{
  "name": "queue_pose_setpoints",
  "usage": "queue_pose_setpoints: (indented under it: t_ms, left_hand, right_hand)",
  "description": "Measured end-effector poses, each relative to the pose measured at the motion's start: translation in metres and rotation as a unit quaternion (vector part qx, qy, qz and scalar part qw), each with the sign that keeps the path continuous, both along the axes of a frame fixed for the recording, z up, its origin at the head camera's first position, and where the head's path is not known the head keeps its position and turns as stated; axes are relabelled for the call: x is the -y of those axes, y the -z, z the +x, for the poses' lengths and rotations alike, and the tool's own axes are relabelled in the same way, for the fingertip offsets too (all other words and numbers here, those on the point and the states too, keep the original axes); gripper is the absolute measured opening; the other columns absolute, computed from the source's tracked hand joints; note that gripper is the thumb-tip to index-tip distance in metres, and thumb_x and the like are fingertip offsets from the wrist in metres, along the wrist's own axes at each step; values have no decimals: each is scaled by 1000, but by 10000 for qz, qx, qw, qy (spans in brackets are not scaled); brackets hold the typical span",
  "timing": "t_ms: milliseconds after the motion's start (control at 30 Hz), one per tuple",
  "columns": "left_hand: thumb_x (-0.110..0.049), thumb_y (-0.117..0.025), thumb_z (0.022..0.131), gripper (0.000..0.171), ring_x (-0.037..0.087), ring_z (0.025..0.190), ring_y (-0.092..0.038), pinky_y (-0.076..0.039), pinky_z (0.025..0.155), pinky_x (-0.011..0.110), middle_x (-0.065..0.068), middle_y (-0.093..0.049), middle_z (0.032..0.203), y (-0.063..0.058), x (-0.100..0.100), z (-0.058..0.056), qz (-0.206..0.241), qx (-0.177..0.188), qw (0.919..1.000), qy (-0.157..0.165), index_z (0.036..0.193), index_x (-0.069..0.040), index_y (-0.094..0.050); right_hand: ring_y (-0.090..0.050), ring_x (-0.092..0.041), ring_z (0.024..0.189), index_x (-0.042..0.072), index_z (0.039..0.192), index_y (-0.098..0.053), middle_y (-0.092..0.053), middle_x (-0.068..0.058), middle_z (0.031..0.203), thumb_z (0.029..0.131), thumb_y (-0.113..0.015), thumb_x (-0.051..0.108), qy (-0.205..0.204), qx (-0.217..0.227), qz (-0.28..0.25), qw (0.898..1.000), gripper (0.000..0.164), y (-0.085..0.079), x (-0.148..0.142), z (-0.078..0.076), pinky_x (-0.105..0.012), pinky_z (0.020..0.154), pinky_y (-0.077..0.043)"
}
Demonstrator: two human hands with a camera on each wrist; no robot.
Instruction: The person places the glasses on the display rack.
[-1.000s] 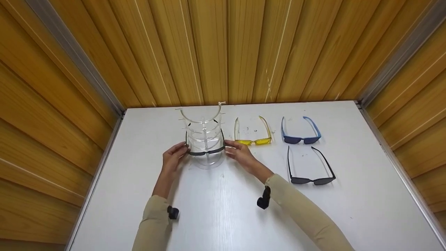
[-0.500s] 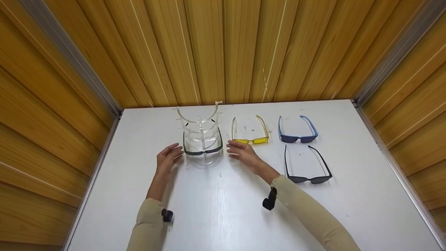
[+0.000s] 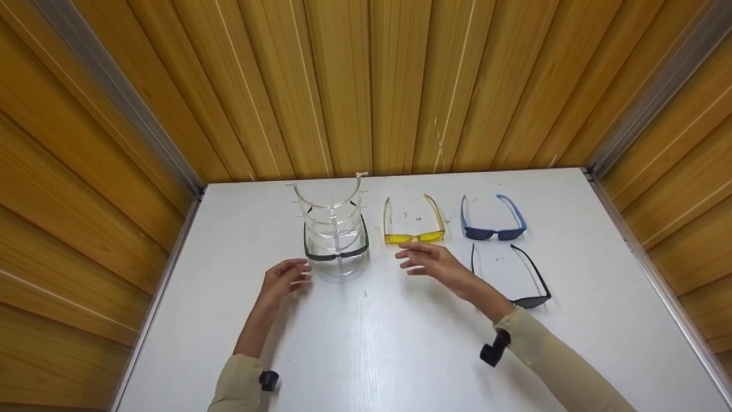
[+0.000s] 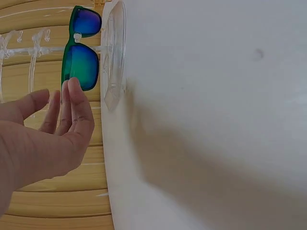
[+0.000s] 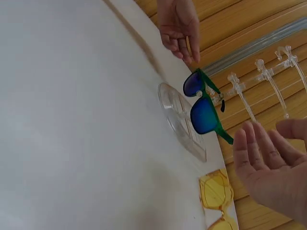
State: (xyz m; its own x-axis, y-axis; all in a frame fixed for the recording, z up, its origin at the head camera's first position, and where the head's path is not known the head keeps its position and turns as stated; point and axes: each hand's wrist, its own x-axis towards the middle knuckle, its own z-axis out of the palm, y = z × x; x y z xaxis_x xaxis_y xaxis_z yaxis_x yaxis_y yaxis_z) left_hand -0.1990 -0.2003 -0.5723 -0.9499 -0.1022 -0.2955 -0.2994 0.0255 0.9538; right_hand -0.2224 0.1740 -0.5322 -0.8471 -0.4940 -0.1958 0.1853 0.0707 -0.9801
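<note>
Green-framed sunglasses [image 3: 337,256] with blue-green mirrored lenses hang low on a clear plastic glasses stand [image 3: 333,216], just above its round base. My left hand [image 3: 284,278] is off the stand's left side with fingers relaxed, holding nothing; in the left wrist view its fingertips overlap the green sunglasses [image 4: 84,62]. My right hand [image 3: 437,264], fingers loosely bent and holding nothing, hovers just in front of the yellow glasses [image 3: 414,237], which lie on the table with temples pointing back. In the right wrist view the green sunglasses [image 5: 204,115] sit squarely on the stand.
Blue sunglasses [image 3: 493,233] lie at the right of the white table [image 3: 354,343]. Black sunglasses [image 3: 533,301] lie nearer, partly hidden behind the right forearm. The stand's upper curved arms carry no glasses. Wood-panelled walls [image 3: 394,86] enclose the back and sides.
Both hands have let go of the green sunglasses, which stay on the stand. The right hand has moved right and nearer, toward the yellow glasses; the left has drawn back slightly.
</note>
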Motion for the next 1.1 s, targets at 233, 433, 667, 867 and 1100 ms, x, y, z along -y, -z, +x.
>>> queue_pose_setpoints:
  t_ms: [233, 433, 667, 867, 1100]
  left_hand:
    - [-18, -62, 102, 32, 28, 102, -71, -59, 95, 45, 11, -75, 108, 2, -17, 12, -134, -142, 9962, 846, 125, 3, -65]
    - [-16, -62, 102, 37, 29, 101, -71, -60, 94, 44, 14, -74, 109, 5, -41, 13, 57, -244, 9859, 1655, 127, 11, -60]
    - [-12, -61, 101, 35, 27, 96, -73, -61, 91, 44, 16, -75, 107, 5, -76, 12, 316, -505, 9749, 2144, 125, 14, -60]
    - [-10, -60, 102, 35, 20, 90, -74, -61, 90, 47, 14, -76, 104, 6, -109, 12, 560, -702, 9674, 2368, 126, 16, -58]
    - [-11, -59, 101, 34, 18, 90, -74, -60, 93, 52, 17, -76, 106, 3, -143, 9, 619, -663, 9584, 2707, 127, 11, -60]
  right_hand:
    - [-66, -20, 120, 4, 147, -51, -60, -22, 140, 107, -54, 23, -238, -641, 274, 9973, 45, -14, -56, 15, -30, 102, -57]
    - [-67, -20, 120, 2, 145, -52, -65, -16, 135, 108, -51, 23, -106, -865, 582, 9945, 42, -25, -103, 25, -28, 102, -57]
    - [-68, -10, 118, -1, 145, -51, -69, -4, 131, 110, -47, 20, 76, -1113, 665, 9915, 41, -35, -149, 31, -24, 101, -57]
    - [-67, -9, 118, -3, 146, -48, -69, -4, 133, 111, -44, 18, 375, -1122, 780, 9899, 42, -40, -192, 42, -22, 100, -57]
    - [-67, -9, 120, -2, 149, -46, -69, -2, 135, 112, -36, 11, 585, -956, 417, 9928, 40, -38, -233, 54, -21, 101, -55]
